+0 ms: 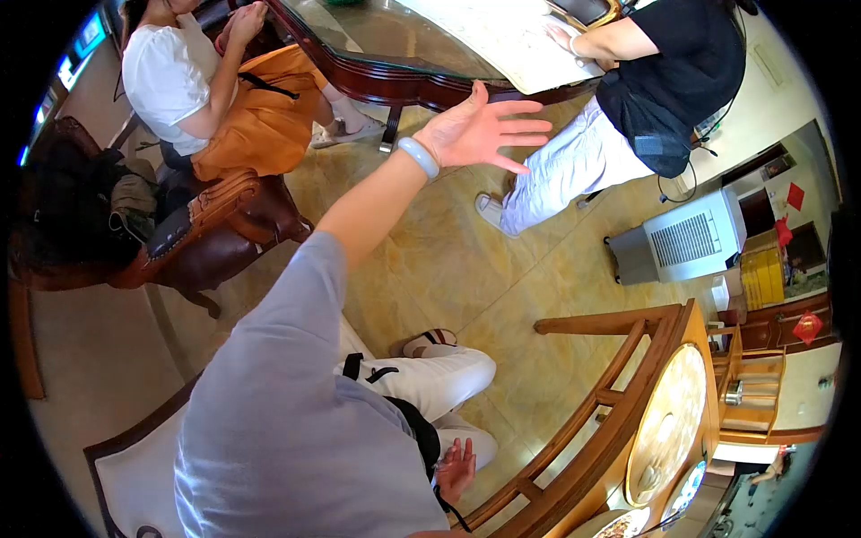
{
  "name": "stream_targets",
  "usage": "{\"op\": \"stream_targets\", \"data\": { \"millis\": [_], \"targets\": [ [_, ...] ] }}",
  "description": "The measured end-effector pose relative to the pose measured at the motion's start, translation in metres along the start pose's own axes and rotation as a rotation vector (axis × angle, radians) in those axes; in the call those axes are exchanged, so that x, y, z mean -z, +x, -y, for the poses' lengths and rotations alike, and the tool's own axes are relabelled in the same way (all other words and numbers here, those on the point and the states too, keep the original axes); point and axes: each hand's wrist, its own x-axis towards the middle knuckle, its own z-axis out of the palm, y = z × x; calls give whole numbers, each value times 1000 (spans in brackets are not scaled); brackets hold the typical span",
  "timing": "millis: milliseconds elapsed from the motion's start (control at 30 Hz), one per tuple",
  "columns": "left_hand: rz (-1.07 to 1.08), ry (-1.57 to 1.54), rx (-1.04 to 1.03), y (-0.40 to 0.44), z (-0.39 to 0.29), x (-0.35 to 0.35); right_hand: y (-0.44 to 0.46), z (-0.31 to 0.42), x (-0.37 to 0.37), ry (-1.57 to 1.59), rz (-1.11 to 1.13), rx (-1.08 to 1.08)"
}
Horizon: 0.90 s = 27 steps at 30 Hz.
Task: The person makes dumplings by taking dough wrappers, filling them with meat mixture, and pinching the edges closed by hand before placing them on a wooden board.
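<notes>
My left hand [480,132] is stretched out over the floor, palm showing and fingers spread, with nothing in it. A pale bangle [419,158] circles that wrist. Nearest to it are the edge of the dark wooden table [386,85] and the light trousers of a standing person. Lower down, my right hand [456,470] rests by my lap, fingers loosely curled and apart, and I see nothing held. A black strap or bag [417,426] lies across my waist beside it. My white trousers [448,381] show that I am seated.
A person in an orange skirt [260,112] sits at the upper left near a brown leather armchair [215,233]. Another person in black [682,63] leans over a white board [475,36]. An air cooler [682,238] and a wooden table [691,394] with a round tray stand right.
</notes>
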Motion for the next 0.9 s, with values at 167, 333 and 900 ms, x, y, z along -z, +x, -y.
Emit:
{"op": "stream_targets", "data": {
  "millis": [167,333,900],
  "targets": [
    [-305,-60,57,-22,39,53,0,0,-4,-25,2,12],
    [-84,-155,8,24,52,25,0,0,-9,-68,-25,26],
    [263,128,653,3,158,-34,0,-4,2,-8,24,31]
  ]
}}
